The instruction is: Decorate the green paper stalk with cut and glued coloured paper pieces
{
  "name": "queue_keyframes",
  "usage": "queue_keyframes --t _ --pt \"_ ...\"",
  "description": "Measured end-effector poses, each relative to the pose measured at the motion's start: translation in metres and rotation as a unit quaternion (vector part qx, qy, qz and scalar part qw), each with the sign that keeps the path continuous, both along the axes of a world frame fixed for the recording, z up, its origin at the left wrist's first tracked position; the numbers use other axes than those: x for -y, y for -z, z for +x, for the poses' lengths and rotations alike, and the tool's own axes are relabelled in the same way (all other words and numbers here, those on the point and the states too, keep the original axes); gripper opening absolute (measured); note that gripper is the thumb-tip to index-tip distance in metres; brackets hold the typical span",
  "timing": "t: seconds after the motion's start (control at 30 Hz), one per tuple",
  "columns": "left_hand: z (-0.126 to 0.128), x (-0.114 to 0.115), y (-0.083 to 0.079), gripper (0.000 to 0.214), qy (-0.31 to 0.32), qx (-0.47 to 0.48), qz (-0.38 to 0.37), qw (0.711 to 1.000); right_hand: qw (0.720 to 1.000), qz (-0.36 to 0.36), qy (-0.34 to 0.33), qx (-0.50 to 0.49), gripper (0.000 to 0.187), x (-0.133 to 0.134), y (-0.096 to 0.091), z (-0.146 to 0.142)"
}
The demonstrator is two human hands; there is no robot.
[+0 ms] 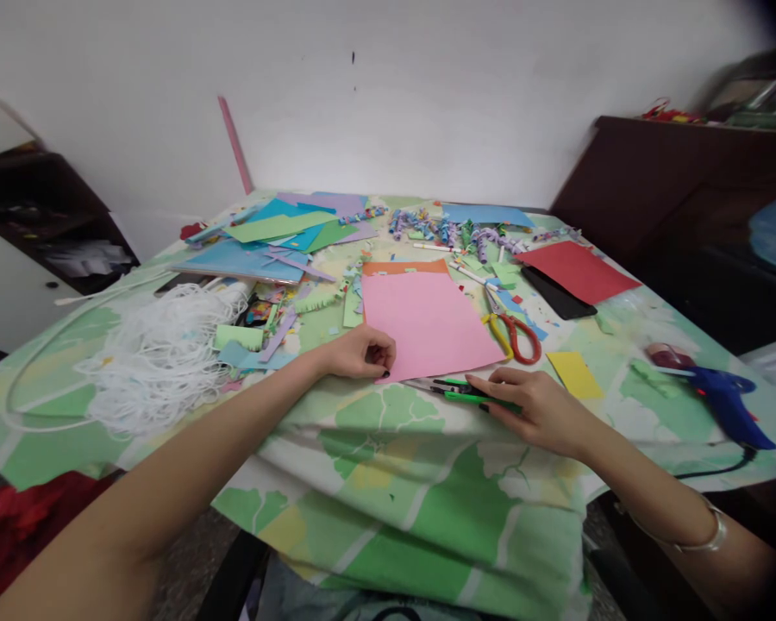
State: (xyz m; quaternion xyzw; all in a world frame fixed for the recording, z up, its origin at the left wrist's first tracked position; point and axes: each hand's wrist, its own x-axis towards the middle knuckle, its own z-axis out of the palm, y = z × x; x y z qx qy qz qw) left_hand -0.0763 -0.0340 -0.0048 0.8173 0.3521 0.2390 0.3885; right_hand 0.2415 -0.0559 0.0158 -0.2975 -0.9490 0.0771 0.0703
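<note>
A pink paper sheet (pixel 427 323) lies in the middle of the table on an orange sheet (pixel 404 267). My left hand (pixel 360 354) rests at the pink sheet's near left corner, fingers curled and pinching its edge. My right hand (pixel 535 407) lies flat near the table's front edge, fingers stretched onto a green pen (pixel 472 398) beside a second green pen (pixel 449 383). Red-and-yellow scissors (pixel 516 335) lie just right of the pink sheet.
A blue glue gun (pixel 724 404) sits at the right edge with its cord. A white cord bundle (pixel 161 358) is at left. Coloured sheets (pixel 278 237), paper curls (pixel 440 228), a red sheet (pixel 578 269), a black phone (pixel 558 293) and a yellow scrap (pixel 574 373) litter the green patterned cloth (pixel 427 509).
</note>
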Motion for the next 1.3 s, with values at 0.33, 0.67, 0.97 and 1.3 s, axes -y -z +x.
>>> queue_keyframes --t 0.33,0.67,0.97,1.3 --pt "-0.002 -0.001 0.003 0.007 0.003 0.003 0.002 1.0 1.0 0.011 -0.001 -0.001 0.041 0.004 -0.002 -0.007" --pt "-0.002 -0.002 0.002 0.013 0.004 0.002 0.013 1.0 1.0 0.014 0.004 -0.007 0.041 0.005 -0.002 -0.008" --pt "-0.003 -0.003 0.004 0.014 0.0 0.002 0.013 1.0 1.0 -0.004 0.005 0.006 0.041 0.005 -0.003 -0.007" --pt "-0.002 -0.002 0.001 0.015 0.001 0.006 0.021 1.0 1.0 -0.003 0.007 0.0 0.041 0.007 -0.003 -0.01"
